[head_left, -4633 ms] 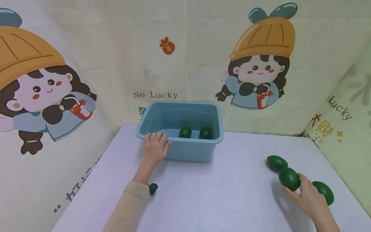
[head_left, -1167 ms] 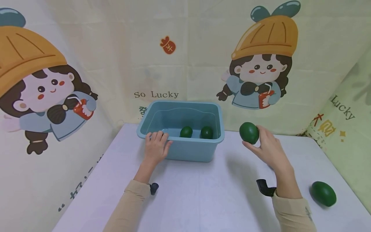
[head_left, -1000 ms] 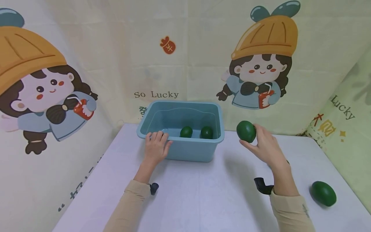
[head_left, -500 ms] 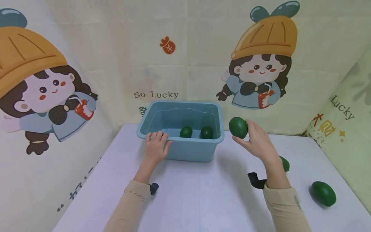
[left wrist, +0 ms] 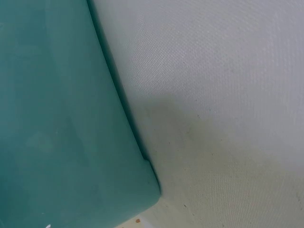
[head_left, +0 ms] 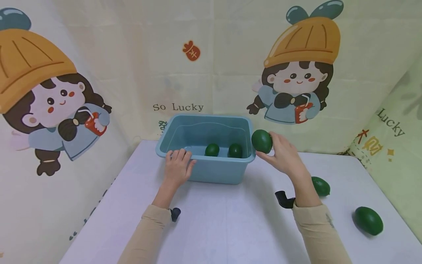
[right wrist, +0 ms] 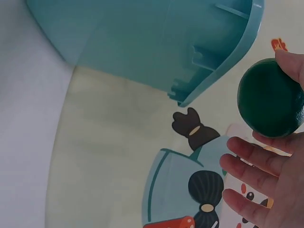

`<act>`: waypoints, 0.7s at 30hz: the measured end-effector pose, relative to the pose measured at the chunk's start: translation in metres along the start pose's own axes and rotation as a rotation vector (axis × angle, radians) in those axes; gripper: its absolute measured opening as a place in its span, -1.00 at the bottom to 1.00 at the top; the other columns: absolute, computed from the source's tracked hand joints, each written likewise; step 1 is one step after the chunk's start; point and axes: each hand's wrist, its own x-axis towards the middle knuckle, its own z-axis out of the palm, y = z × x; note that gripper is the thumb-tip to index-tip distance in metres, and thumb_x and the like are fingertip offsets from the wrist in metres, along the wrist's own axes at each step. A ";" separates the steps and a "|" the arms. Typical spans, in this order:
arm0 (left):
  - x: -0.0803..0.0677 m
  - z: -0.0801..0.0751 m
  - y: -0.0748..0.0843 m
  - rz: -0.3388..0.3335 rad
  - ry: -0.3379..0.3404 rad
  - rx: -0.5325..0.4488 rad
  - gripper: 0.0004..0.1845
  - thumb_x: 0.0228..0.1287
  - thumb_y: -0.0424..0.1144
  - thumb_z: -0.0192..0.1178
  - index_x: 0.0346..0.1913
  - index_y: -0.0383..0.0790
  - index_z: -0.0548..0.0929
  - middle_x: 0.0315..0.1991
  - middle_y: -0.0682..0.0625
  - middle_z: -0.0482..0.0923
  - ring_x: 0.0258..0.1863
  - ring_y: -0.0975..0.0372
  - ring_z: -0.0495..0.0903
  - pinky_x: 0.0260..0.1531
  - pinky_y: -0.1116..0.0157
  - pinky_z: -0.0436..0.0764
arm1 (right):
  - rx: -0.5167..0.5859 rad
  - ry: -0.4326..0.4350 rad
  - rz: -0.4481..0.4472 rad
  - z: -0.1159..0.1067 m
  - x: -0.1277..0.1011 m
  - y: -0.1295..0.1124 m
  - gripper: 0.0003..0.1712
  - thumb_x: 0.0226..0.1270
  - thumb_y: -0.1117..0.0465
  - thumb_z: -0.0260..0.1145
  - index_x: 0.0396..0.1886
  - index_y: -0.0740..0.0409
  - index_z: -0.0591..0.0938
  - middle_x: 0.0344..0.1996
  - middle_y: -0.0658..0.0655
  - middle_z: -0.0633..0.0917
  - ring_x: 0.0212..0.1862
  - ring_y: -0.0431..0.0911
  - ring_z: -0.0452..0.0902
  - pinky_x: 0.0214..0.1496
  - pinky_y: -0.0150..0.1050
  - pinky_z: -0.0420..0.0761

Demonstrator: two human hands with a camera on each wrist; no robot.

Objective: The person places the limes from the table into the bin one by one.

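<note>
- My left wrist view gives me only the teal wall of the bin (left wrist: pixel 57 118) and the white table (left wrist: pixel 223 95); no fingers show there.
- From the head view, my left hand (head_left: pixel 177 169) rests on the near left rim of the blue bin (head_left: pixel 211 172), fingers curled over the edge, thumb against the outer wall.
- My right hand (head_left: pixel 282 156) grips 1 green avocado (head_left: pixel 262 141), thumb and fingers wrapped round its right side, so that side is hidden from me.
- The held avocado is in the air just beside the bin's right rim, at rim height, outside the bin.
- Its long axis looks roughly upright, tilted slightly; I cannot tell which end is the stem end.
- In the right wrist view the avocado (right wrist: pixel 270 97) sits against my fingers (right wrist: pixel 251 161) with the bin's rim corner (right wrist: pixel 223 61) close by; the thumb is cut off at the frame edge.
- 2 avocados (head_left: pixel 211 149) (head_left: pixel 235 150) lie inside the bin, their lower parts hidden by the near wall.
- 1 avocado (head_left: pixel 321 186) on the table is partly hidden behind my right forearm.
- Another avocado (head_left: pixel 368 220) lies in full view near the table's right edge, long axis slanting from far left to near right.
</note>
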 end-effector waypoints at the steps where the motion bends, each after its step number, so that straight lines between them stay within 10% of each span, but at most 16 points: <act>1: 0.000 0.000 0.000 0.000 -0.001 -0.001 -0.52 0.43 0.09 -0.40 -0.21 -0.22 0.41 -0.32 -0.10 0.31 -0.30 0.04 0.30 -0.11 0.00 0.23 | -0.003 -0.003 -0.005 0.000 0.001 -0.001 -0.02 0.12 -0.15 0.28 0.32 0.33 0.09 0.25 0.38 0.23 0.23 0.28 0.15 0.15 0.32 0.13; 21: 0.001 0.001 -0.001 0.000 0.021 -0.016 -0.52 0.44 0.08 -0.39 -0.22 -0.22 0.43 -0.33 -0.10 0.33 -0.31 0.05 0.31 -0.12 0.01 0.23 | -0.033 -0.033 -0.113 0.012 0.024 -0.024 -0.10 0.14 -0.14 0.27 0.29 0.30 0.16 0.18 0.32 0.32 0.19 0.19 0.23 0.18 0.23 0.18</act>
